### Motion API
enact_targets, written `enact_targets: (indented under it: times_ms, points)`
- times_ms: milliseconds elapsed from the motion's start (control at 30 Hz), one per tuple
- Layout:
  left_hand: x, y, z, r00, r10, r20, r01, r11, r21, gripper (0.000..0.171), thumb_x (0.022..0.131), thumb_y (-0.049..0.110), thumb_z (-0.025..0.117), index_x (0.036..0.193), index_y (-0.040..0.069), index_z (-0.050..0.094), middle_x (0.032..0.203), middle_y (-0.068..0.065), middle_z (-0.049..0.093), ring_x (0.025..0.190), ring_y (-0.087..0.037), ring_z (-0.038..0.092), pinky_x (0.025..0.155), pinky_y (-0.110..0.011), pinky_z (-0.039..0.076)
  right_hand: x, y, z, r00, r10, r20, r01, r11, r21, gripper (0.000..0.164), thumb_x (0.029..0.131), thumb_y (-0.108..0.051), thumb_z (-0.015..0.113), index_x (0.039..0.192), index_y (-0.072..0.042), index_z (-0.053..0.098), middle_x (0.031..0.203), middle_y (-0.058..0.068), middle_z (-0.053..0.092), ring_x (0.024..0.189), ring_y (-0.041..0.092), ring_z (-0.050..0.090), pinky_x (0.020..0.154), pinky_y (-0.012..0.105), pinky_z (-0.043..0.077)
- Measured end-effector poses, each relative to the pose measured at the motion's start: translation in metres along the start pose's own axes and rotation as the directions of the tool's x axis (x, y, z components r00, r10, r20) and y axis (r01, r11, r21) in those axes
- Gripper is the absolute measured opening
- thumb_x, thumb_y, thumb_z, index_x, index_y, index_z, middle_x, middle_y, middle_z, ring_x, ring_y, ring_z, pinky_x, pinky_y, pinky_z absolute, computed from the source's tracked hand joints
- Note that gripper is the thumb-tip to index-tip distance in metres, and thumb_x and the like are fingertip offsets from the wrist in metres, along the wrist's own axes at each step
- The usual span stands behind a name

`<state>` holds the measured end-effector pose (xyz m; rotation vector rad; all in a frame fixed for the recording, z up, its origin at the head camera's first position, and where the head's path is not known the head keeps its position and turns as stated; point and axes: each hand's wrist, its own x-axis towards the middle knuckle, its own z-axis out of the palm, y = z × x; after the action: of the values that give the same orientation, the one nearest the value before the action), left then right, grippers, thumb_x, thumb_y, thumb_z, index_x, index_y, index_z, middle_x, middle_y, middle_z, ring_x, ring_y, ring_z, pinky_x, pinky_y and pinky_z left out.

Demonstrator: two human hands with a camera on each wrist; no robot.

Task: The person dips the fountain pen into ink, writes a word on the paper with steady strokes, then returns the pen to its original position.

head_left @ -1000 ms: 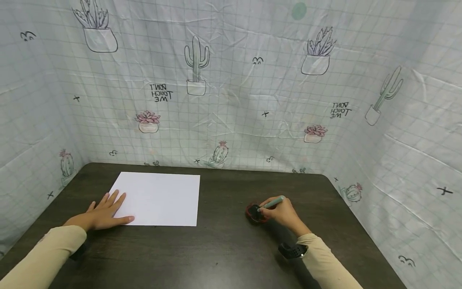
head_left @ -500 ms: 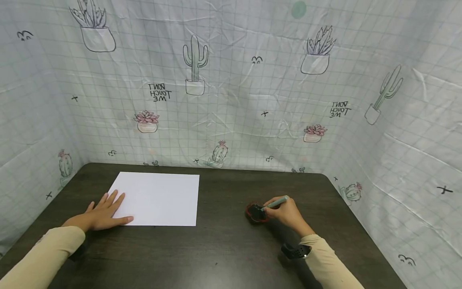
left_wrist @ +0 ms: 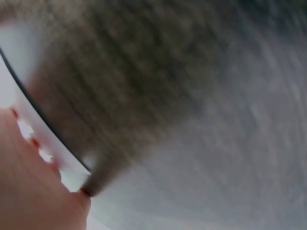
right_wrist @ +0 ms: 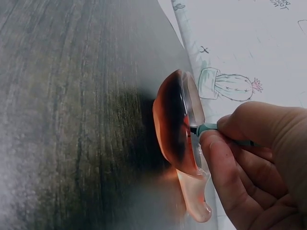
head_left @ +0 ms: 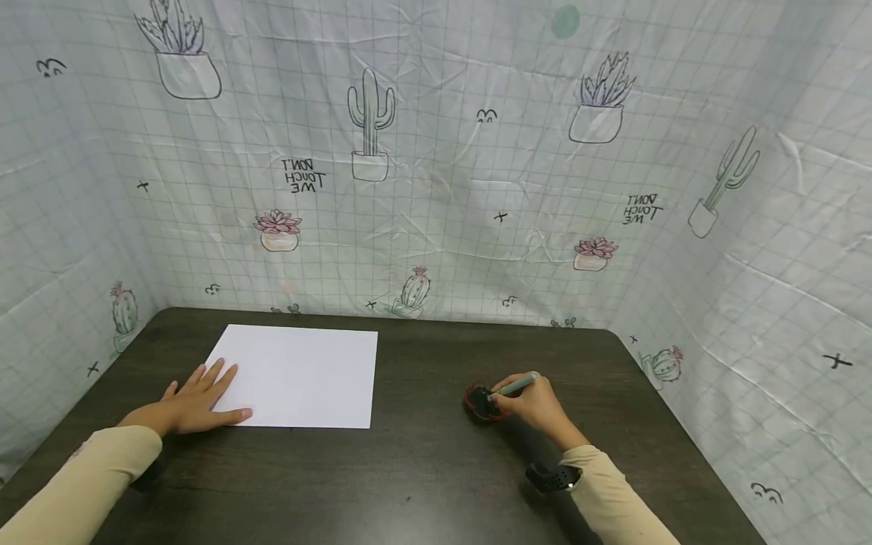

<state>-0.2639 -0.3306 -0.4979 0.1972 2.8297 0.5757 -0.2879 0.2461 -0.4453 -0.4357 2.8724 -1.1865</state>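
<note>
My left hand [head_left: 187, 405] lies with fingers spread on the left edge of a blank white sheet of paper [head_left: 306, 378]. In the left wrist view that hand [left_wrist: 33, 187] shows at lower left, beside a blurred paper edge. On the right, my right hand [head_left: 541, 405] pinches a slim teal pen-like tool [head_left: 519, 383], its dark tip pointing down into a small red-rimmed dish [head_left: 471, 409]. The right wrist view shows the dish [right_wrist: 165, 120] as translucent orange with dark contents and a pale handle-like part. Whether the tool is a pen or brush is unclear.
Both the paper and dish rest on a dark wooden table [head_left: 409, 469]. A white gridded cloth [head_left: 450, 189] printed with cacti surrounds its back and sides. The right wrist carries a black band [head_left: 553, 478].
Over the dish, my right hand shifts slightly right with the teal tool, then back left to about where it began. The left hand and paper stay in place.
</note>
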Motion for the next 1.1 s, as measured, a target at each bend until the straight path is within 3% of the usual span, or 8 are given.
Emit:
enact_targets:
  times_ms: [467,700,833,933,1100]
  points:
    - [-0.017,0.017,-0.012,1.000,-0.001,0.005,0.001,1.000,-0.015,0.104,0.083,0.068,0.055,0.152,0.004,0.011,0.155,-0.030,-0.002,0.138,-0.056,-0.006,0.095,-0.078,-0.011,0.001,-0.003,0.002,0.999,0.029,-0.025,-0.029,1.000,0.010,0.010,0.085,-0.012,0.073,0.092,-0.006,0.075,0.077,0.003,0.072,0.065,0.012,0.065,0.056,0.027,0.052]
    - [-0.013,0.009,-0.010,1.000,-0.011,-0.001,0.011,1.000,0.014,0.106,0.081,0.074,0.051,0.154,0.008,0.009,0.157,-0.026,-0.002,0.139,-0.054,-0.005,0.094,-0.078,-0.010,0.012,-0.019,0.006,0.996,0.050,-0.078,-0.037,0.985,0.167,0.016,0.085,-0.016,0.074,0.096,-0.005,0.074,0.076,0.008,0.072,0.067,0.022,0.070,0.059,0.036,0.056]
    - [-0.011,0.007,-0.008,1.000,0.005,-0.009,-0.005,1.000,-0.009,0.106,0.081,0.074,0.051,0.154,0.011,0.010,0.158,-0.025,-0.002,0.140,-0.054,-0.006,0.093,-0.079,-0.011,0.024,-0.037,0.017,0.997,0.013,-0.078,0.006,0.972,0.233,0.021,0.086,-0.020,0.073,0.100,-0.004,0.073,0.079,0.012,0.073,0.071,0.028,0.071,0.057,0.035,0.055]
    - [-0.008,0.008,-0.005,1.000,0.008,-0.017,-0.008,1.000,0.003,0.106,0.080,0.075,0.051,0.154,0.011,0.011,0.158,-0.024,-0.001,0.140,-0.053,-0.005,0.093,-0.079,-0.012,0.033,-0.053,0.029,0.998,-0.018,-0.055,0.034,0.947,0.318,0.023,0.086,-0.019,0.073,0.102,-0.003,0.072,0.085,0.013,0.073,0.078,0.033,0.071,0.062,0.034,0.057]
    - [-0.005,0.014,-0.001,1.000,0.011,-0.021,-0.010,1.000,0.026,0.106,0.081,0.075,0.050,0.155,0.013,0.007,0.158,-0.024,-0.001,0.140,-0.053,-0.004,0.092,-0.080,-0.013,0.041,-0.094,0.049,0.997,-0.077,-0.003,0.069,0.875,0.479,0.022,0.086,-0.007,0.071,0.102,0.007,0.068,0.090,0.020,0.071,0.084,0.038,0.070,0.075,0.046,0.057]
